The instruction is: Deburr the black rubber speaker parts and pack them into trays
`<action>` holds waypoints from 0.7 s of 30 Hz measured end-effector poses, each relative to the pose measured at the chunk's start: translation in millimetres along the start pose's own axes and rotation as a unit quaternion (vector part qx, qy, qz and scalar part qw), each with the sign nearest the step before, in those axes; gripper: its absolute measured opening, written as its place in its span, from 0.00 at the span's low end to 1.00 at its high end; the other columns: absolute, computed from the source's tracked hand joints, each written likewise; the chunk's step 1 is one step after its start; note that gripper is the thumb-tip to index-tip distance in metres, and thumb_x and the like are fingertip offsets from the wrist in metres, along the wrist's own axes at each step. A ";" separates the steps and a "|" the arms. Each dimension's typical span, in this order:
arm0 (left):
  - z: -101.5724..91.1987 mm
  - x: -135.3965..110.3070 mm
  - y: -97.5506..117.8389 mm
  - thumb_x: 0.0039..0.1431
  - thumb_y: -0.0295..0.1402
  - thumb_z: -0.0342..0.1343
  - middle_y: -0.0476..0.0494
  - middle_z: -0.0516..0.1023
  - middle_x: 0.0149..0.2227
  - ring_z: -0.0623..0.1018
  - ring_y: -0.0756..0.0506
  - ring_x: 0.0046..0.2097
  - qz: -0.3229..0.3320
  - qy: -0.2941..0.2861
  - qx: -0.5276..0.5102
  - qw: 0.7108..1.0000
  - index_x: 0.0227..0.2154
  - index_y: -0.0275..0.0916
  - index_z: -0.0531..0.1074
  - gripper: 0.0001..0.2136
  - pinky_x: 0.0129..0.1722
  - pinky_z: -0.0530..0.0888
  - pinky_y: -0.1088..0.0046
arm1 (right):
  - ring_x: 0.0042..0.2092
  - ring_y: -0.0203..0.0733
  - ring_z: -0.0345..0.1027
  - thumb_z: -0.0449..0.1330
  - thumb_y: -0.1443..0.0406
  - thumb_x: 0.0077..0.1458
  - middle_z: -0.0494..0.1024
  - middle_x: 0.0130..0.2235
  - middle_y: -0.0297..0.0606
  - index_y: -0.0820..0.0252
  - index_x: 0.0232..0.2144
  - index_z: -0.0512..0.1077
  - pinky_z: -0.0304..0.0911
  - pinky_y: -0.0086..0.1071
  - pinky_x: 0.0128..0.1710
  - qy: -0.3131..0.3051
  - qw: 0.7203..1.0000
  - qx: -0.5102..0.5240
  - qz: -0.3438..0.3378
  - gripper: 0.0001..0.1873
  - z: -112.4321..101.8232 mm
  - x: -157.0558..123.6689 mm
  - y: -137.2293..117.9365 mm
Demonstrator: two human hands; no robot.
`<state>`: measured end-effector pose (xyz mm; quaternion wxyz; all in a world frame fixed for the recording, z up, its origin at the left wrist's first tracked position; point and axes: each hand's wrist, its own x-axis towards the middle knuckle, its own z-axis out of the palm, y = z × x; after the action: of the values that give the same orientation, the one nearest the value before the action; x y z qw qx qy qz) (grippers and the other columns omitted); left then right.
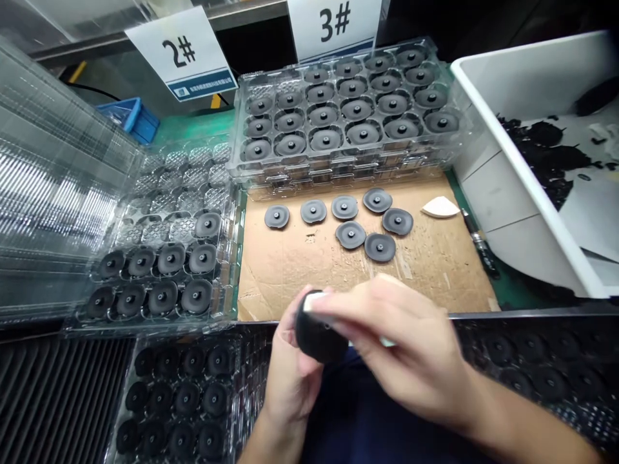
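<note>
The left hand point(289, 377) has a round black rubber disc point(316, 333) cradled in its curled fingers, and the half-closed right hand point(394, 341) sits just over it, pressing a white foam pad point(314, 300) against the disc's top edge.

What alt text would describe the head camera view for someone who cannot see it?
The person's left hand holds a dark round disc while the right hand presses a white pad to it. Similar discs lie on cardboard and sit in clear plastic trays.
</note>
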<state>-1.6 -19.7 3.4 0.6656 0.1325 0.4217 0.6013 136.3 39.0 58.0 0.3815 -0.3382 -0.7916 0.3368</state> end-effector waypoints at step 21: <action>2.4 4.1 -3.5 0.39 0.41 0.68 0.44 0.76 0.49 0.73 0.41 0.52 -0.065 -0.011 -0.025 0.998 0.48 0.45 0.72 0.28 0.52 0.69 0.70 | 0.36 0.39 0.68 0.49 0.71 0.59 0.77 0.37 0.41 0.66 0.44 0.70 0.61 0.33 0.38 -0.018 1.000 0.014 -0.012 0.13 4.1 -2.6 2.1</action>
<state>2.3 -16.0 0.8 0.7110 0.0952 0.4067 0.5657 134.7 37.0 53.4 0.3760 -0.3178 -0.7974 0.3492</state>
